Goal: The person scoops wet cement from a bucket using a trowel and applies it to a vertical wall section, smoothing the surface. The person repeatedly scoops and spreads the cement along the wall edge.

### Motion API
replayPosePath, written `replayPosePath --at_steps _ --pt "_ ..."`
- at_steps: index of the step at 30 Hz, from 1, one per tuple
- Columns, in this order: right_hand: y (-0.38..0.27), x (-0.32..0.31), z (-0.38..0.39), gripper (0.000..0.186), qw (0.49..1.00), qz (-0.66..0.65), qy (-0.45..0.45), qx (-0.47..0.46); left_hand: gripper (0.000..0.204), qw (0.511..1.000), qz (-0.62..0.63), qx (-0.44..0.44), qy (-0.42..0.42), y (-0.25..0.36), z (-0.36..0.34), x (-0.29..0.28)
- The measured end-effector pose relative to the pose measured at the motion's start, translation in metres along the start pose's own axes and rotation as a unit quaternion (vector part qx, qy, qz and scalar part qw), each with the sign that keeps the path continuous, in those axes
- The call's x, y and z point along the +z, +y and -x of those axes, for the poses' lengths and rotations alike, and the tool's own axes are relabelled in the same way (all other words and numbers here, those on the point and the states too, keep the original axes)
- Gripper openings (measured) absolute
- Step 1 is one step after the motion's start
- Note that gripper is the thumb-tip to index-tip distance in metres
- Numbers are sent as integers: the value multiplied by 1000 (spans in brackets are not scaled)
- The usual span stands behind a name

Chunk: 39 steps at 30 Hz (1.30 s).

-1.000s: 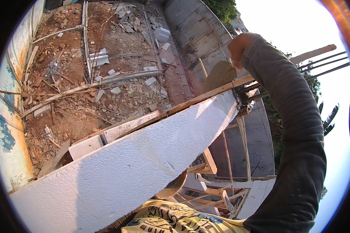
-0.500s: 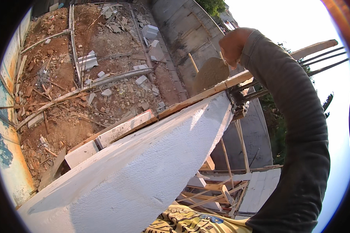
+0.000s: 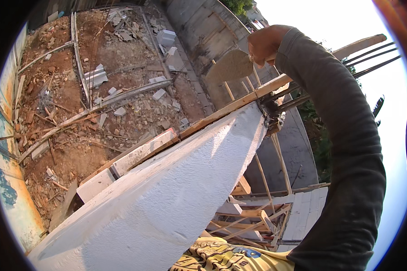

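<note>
My right hand [image 3: 266, 44], reaching up in a dark grey sleeve, is closed around the handle of a trowel [image 3: 229, 67]. The handle is mostly hidden in my fingers. Its broad grey blade hangs in the air just beyond a wooden plank [image 3: 230, 107]. That plank runs along the far side of a white, rough-faced block wall [image 3: 167, 194] in front of me. Below my right hand, the wall ends at a column with dark steel bars [image 3: 294, 105] and grey mortar or concrete around them. My left hand is out of view.
Far below on the left lies reddish ground strewn with rubble [image 3: 63, 90], broken white blocks [image 3: 96, 77] and concrete beams [image 3: 108, 100]. A tall grey wall [image 3: 199, 31] stands behind. Timber framing [image 3: 253, 217] is at a lower level on the right. Steel bars [image 3: 371, 61] jut out beyond my sleeve.
The trowel blade has risen and swung left, farther from the plank, and more of its face shows. My right hand has shifted slightly up and left; the whole view has moved a little.
</note>
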State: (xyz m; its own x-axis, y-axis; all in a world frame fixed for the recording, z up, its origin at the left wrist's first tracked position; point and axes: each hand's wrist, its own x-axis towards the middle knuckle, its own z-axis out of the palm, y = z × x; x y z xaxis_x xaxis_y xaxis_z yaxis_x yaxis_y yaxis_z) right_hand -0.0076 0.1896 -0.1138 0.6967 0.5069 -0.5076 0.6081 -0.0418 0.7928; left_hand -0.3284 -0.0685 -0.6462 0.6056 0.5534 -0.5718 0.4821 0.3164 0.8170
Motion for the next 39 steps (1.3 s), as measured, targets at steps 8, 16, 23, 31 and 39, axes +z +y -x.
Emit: replayPosePath --at_steps 8,16,23,31,39 --pt "-15 -3 18 31 984 -154 50 79 35 1000 6 -10 -3 1 0 1" --pt "-34 -4 2 18 970 -236 62 17 36 999 26 -29 8 4 12 6" --pt "-44 -7 -39 16 973 -228 -31 -6 37 998 36 -41 11 9 17 9" --pt "-69 -13 -42 15 990 -129 -29 -49 38 998 43 -50 17 12 22 13" --pt "15 61 -30 26 892 -326 263 -170 40 999 30 -42 8 15 21 6"
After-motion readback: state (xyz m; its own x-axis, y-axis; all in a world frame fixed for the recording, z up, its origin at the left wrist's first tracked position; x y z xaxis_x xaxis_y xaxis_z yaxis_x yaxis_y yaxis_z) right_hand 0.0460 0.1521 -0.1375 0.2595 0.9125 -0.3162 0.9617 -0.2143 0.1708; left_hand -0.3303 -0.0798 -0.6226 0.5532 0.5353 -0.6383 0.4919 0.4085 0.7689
